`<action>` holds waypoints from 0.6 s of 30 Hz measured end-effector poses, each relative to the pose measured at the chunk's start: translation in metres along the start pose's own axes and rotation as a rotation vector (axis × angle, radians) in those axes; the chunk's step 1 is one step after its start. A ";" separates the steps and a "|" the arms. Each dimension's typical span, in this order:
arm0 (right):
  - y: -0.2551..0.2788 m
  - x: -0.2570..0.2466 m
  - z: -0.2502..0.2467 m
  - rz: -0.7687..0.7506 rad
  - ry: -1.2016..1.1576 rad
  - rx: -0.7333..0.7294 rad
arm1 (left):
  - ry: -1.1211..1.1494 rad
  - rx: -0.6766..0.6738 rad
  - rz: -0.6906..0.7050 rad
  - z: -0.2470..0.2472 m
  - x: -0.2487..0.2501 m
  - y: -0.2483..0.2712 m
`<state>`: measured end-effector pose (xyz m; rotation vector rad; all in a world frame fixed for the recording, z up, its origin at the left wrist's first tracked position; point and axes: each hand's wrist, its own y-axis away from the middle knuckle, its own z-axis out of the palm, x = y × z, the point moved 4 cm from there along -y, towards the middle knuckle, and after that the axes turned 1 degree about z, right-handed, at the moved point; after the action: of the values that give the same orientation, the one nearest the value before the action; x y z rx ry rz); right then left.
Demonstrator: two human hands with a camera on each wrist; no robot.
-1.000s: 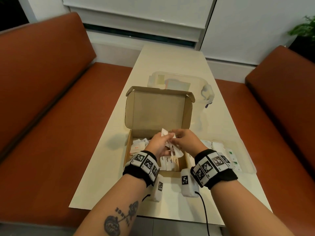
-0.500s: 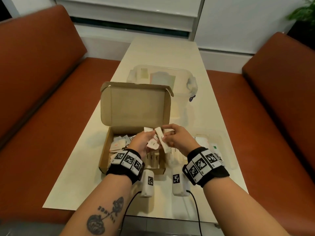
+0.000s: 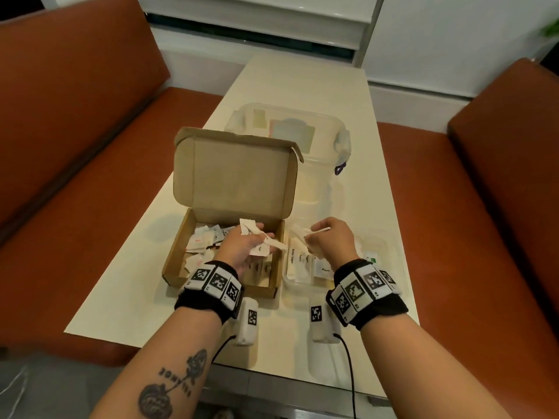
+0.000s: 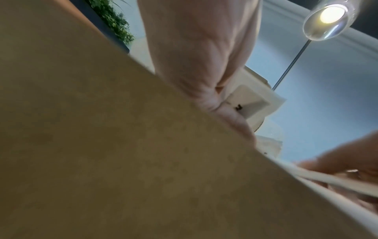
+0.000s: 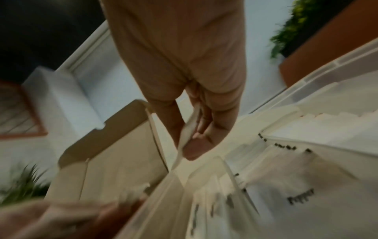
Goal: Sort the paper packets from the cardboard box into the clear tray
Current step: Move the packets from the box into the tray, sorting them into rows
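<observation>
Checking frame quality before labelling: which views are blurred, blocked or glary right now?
Head view: sharp at the centre, wide-angle bending at the edges, dim warm light; cardboard box and both hands clear. Left wrist view: brown cardboard fills most of the frame, soft; lamp glares top right. Right wrist view: heavy motion blur, though right hand pinching a packet and the tray's "Pepper" label stay readable.

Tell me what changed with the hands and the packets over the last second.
The hands came apart. The right hand took one slim white packet and carried it right, from over the cardboard box to above the clear tray. The left hand still holds the other packets over the box. The box stays open, with loose packets inside.
</observation>
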<state>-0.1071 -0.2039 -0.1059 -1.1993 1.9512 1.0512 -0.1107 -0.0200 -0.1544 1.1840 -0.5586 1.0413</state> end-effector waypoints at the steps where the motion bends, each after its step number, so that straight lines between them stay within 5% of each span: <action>1: -0.001 0.002 0.003 -0.012 0.061 0.005 | 0.020 0.015 0.011 -0.002 -0.001 0.001; 6: -0.001 0.003 0.022 -0.080 0.241 0.101 | 0.038 0.030 0.030 -0.008 0.000 0.006; 11: -0.001 0.009 0.036 0.004 0.367 0.066 | -0.034 -0.019 0.029 -0.014 0.007 0.003; 18: 0.004 0.015 0.038 0.030 0.325 0.025 | -0.082 -0.105 0.035 -0.018 0.012 0.002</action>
<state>-0.1136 -0.1761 -0.1352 -1.4009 2.2260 0.8863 -0.1098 0.0007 -0.1498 1.1308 -0.6924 0.9845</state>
